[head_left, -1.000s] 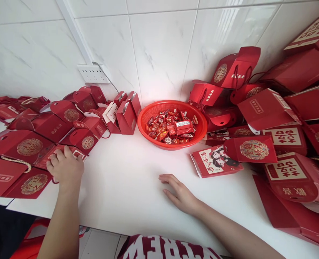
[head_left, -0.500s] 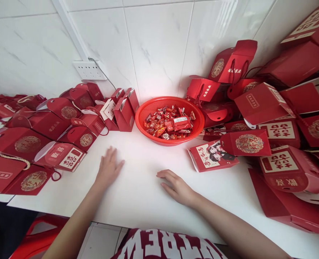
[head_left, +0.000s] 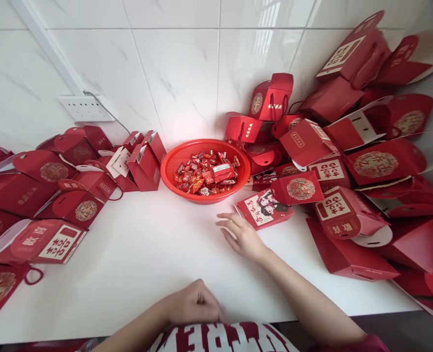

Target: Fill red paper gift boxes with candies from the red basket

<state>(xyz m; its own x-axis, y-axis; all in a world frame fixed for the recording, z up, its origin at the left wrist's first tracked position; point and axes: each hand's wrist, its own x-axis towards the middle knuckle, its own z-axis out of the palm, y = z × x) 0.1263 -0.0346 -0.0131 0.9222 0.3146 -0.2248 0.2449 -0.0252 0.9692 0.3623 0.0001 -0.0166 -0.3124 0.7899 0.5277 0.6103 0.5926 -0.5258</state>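
Note:
My left hand (head_left: 196, 302) rests low at the table's front edge, close to my shirt, with its fingers curled in and nothing visible in them. Farther forward, my right hand (head_left: 244, 238) hovers over the white table (head_left: 139, 254), fingers loosely apart and empty. Just beyond it lies a red gift box (head_left: 263, 209) with a cartoon couple on its face; whether the fingertips touch it I cannot tell. Behind, against the wall, a red plastic basket (head_left: 168, 178) holds many small red-wrapped sweets (head_left: 205, 176).
Finished-looking red gift boxes (head_left: 62, 244) crowd the left side. Narrow upright red boxes (head_left: 146, 168) stand left of the basket. A tall heap of red boxes (head_left: 376, 164) fills the right side. A socket strip (head_left: 86, 108) with a cable is on the tiled wall.
My left hand has drawn back toward my body and curled up. My right hand has moved forward, nearer the couple box. The view has turned to the right.

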